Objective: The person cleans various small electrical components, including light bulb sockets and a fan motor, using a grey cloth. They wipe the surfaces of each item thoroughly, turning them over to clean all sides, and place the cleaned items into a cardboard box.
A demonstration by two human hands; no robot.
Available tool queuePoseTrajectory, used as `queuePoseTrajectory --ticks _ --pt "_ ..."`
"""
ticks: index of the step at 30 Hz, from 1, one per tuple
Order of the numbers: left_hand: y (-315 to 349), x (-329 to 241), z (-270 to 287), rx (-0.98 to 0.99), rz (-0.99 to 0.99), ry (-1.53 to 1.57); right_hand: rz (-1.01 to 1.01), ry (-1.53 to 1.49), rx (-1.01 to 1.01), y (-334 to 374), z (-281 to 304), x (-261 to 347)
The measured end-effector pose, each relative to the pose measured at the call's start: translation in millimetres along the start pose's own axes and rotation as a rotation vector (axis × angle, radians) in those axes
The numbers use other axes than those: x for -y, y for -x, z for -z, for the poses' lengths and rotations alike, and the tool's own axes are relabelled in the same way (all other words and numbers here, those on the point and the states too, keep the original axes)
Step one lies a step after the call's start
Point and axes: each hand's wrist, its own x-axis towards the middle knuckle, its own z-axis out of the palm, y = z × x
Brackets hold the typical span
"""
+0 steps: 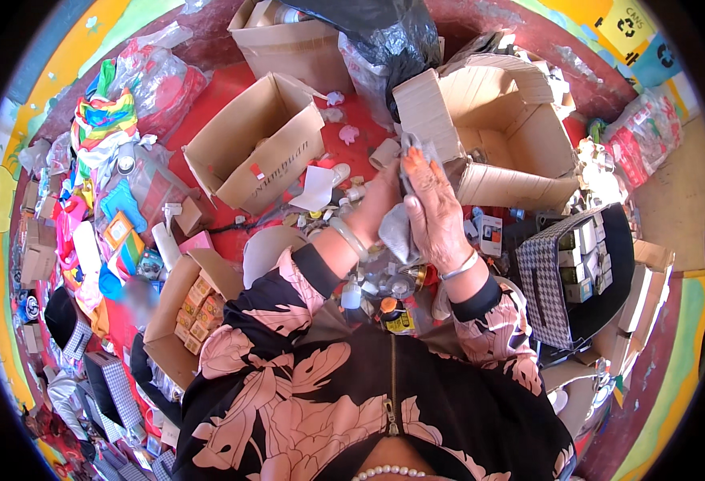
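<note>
In front of my chest, both hands are raised close together with a crumpled grey cloth (pixel 399 236) between them. My right hand (pixel 436 212) presses against it, fingers long and held together, with orange colour on the fingertips. My left hand (pixel 378 196) is on the other side of the cloth, and its fingers are mostly hidden. Thin, see-through material shows around the upper fingers. Below the hands lies a pile of small items, among them a small bottle with an orange cap (pixel 390 306) and a yellow label. A white-and-dark small box (pixel 490 235) sits to the right.
A long open carton (pixel 288 164) stands ahead left, and a larger open carton (pixel 505 172) ahead right. At right is a checkered bin (pixel 541 272) of small boxes; at left, a carton (pixel 164 337) of small packets. A black plastic bag (pixel 400 52) stands at the back.
</note>
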Motion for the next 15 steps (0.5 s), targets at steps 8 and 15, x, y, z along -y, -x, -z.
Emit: queuePoseTrajectory --ticks 8,15 --pt "-5.5 -0.1 3.6 -0.051 -0.207 -0.484 -0.249 -0.151 -0.063 9.6 -14.3 -11.5" --pt "6.0 9.1 7.8 -0.057 -0.319 -0.692 -0.53 -0.431 -0.085 -4.4 -12.9 -9.3"
